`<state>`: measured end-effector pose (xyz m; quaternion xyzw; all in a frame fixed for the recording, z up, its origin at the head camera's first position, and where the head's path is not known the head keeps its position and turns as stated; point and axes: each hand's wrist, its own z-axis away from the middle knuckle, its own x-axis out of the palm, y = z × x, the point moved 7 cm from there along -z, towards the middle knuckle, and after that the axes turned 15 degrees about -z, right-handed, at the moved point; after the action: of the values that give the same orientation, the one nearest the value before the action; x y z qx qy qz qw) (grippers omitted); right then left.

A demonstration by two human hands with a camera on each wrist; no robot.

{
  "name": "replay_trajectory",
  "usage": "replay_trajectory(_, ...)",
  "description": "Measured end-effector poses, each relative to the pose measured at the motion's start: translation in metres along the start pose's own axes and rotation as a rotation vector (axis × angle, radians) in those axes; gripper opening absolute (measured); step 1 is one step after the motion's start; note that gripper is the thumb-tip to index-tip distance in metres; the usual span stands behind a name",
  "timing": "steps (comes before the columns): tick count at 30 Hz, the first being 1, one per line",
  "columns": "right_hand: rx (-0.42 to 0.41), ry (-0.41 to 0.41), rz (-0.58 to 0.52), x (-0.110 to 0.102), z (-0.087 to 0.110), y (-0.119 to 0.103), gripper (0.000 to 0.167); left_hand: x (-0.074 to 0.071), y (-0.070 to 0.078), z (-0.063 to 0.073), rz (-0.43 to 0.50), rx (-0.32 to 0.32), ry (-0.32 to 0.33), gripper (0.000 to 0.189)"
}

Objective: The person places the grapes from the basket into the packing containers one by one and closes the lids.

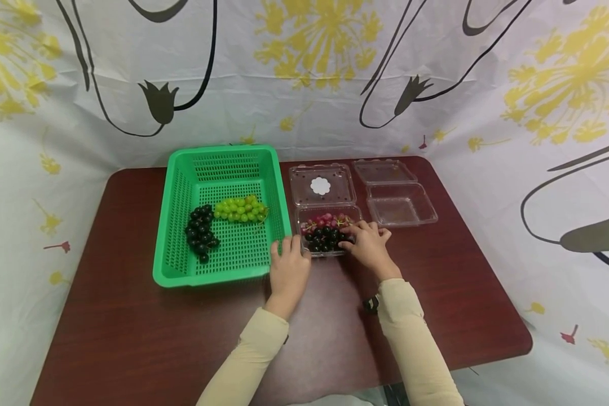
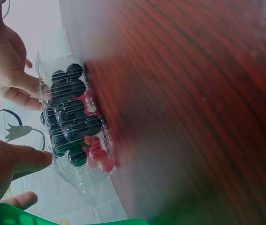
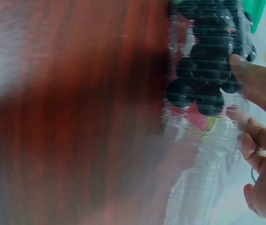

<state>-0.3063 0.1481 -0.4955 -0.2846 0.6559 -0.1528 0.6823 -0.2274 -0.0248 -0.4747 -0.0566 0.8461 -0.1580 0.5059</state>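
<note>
A clear plastic clamshell box point(image 1: 331, 255) stands open in front of me with black grapes point(image 1: 322, 241) along its near side and red grapes point(image 1: 327, 220) behind them. My right hand point(image 1: 369, 246) reaches over its right side, thumb and forefinger curled around the right end of the black bunch. In the right wrist view the thumb point(image 3: 250, 77) lies across the box rim. At the box's near left corner is my left hand point(image 1: 288, 272), its thumb point(image 2: 34, 159) against the rim in the left wrist view. Its other fingers extend loosely by the green basket's edge.
The green plastic basket point(image 1: 160, 248) on the left holds a bunch of black grapes point(image 1: 201, 231) and a bunch of green grapes point(image 1: 241, 209). A second clear clamshell box point(image 1: 401, 204) lies open on the right. Patterned cloth hangs behind the dark red table point(image 1: 457, 299).
</note>
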Motion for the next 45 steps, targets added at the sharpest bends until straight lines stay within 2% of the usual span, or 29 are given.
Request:
replay_trajectory(5,0.026,0.053,-0.065,-0.018,-0.01,-0.003,0.032,0.0,0.001,-0.001,-0.006,-0.002,0.008,0.011)
replay_trajectory(8,0.056,0.121,-0.093,-0.031,-0.022,-0.003,0.031,0.0,0.001,-0.001,-0.009,0.004,0.003,0.012)
replay_trajectory(11,0.1,0.152,-0.095,-0.038,-0.036,0.001,0.035,0.001,0.002,-0.001,-0.009,0.008,-0.009,0.012)
replay_trajectory(13,0.14,0.141,-0.087,-0.037,-0.044,0.004,0.038,0.001,0.001,-0.001,-0.007,0.005,-0.015,0.012)
replay_trajectory(19,0.265,0.035,-0.012,-0.031,-0.062,0.013,0.055,0.002,0.001,-0.001,0.001,0.005,-0.026,0.013)
replay_trajectory(25,0.303,-0.025,0.035,-0.026,-0.077,0.02,0.067,0.001,0.002,0.0,-0.005,0.012,-0.025,0.014)
replay_trajectory(38,0.371,-0.072,-0.023,-0.013,-0.089,0.027,0.067,0.0,0.002,0.0,-0.041,0.004,0.013,0.011)
replay_trajectory(45,0.393,-0.054,-0.058,-0.014,-0.094,0.028,0.065,0.0,0.001,0.0,-0.051,0.011,0.02,0.014)
